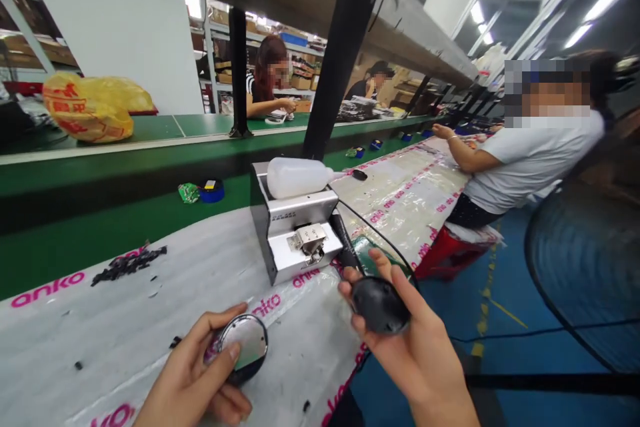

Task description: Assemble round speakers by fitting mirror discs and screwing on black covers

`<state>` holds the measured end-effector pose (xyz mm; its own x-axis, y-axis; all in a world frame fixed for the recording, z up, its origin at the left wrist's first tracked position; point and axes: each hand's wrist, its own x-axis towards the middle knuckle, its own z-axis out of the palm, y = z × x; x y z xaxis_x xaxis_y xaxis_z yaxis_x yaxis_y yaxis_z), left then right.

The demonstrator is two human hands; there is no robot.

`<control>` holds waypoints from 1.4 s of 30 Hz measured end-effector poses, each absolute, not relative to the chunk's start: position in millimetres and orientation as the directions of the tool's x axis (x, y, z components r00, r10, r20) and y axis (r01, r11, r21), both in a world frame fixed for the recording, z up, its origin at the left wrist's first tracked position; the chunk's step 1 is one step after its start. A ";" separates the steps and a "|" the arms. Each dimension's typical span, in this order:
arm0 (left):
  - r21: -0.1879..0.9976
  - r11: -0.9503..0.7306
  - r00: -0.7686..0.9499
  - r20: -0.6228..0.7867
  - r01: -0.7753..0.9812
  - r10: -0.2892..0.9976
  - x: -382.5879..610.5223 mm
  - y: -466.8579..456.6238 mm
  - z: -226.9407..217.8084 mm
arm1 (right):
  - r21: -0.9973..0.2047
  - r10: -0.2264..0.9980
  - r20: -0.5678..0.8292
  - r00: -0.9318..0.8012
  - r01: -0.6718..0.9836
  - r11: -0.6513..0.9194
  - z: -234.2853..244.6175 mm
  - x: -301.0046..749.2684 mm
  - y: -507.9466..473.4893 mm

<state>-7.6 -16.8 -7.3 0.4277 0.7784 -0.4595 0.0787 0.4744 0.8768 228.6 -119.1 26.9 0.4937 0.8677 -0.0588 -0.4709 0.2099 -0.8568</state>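
Note:
My left hand point(200, 377) is closed round a round black-rimmed part with a shiny mirror-like face point(244, 341), held just above the white plastic sheet point(100, 327) on the bench. My right hand point(415, 353) grips a black dome-shaped shell point(380, 305) at the bench's near edge, fingers curled around it. Both parts sit a short way in front of a small grey metal machine point(295, 230).
A white squeeze bottle point(297, 177) lies on top of the machine, and a black cable runs from it. A heap of small black parts point(129, 263) lies on the sheet. A green conveyor point(100, 213) carries small blue parts. A seated person point(520, 160) works at the right; a fan point(585, 273) stands nearby.

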 end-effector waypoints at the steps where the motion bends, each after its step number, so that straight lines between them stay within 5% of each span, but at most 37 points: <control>1: 0.883 0.461 0.439 -0.449 0.085 0.778 -8.5 -16.8 -6.7 | -0.829 0.922 -0.061 0.382 -0.535 0.166 25.1 217.8 -119.8; 6: 0.908 0.409 0.527 -0.392 0.091 0.754 -16.9 -10.8 -4.3 | -0.871 0.999 -0.010 0.041 -0.490 0.012 13.0 186.6 -118.5; 11: 0.894 0.442 0.590 -0.395 0.071 0.704 -23.0 -4.5 -4.9 | -0.972 0.994 0.006 0.112 -0.231 0.032 -0.9 176.3 -112.3; 16: 0.888 0.448 0.643 -0.401 0.100 0.652 -24.3 -4.2 -6.8 | -0.976 0.984 0.123 0.128 -0.166 0.143 -7.2 175.3 -103.4; 20: 0.882 0.459 0.619 -0.419 0.106 0.664 -22.8 -6.7 -5.6 | -0.997 0.997 0.069 0.047 0.042 0.067 -4.2 176.8 -104.0; 25: 0.867 0.469 0.602 -0.467 0.168 0.647 -23.3 -7.1 -2.8 | -0.889 0.956 0.244 0.166 0.432 0.152 -0.7 177.5 -105.2; 28: 0.855 0.482 0.626 -0.484 0.191 0.611 -24.7 -5.4 -2.2 | -0.762 0.962 0.268 0.059 0.623 0.174 -1.2 178.5 -103.0; 35: 0.855 0.484 0.646 -0.478 0.187 0.595 -26.0 -2.6 -1.1 | -0.859 0.969 0.234 -0.074 0.451 0.242 -6.4 181.3 -99.5; 42: 0.850 0.498 0.644 -0.480 0.174 0.595 -25.2 -2.6 0.0 | -0.828 0.967 0.221 -0.127 0.500 0.255 0.4 181.3 -93.6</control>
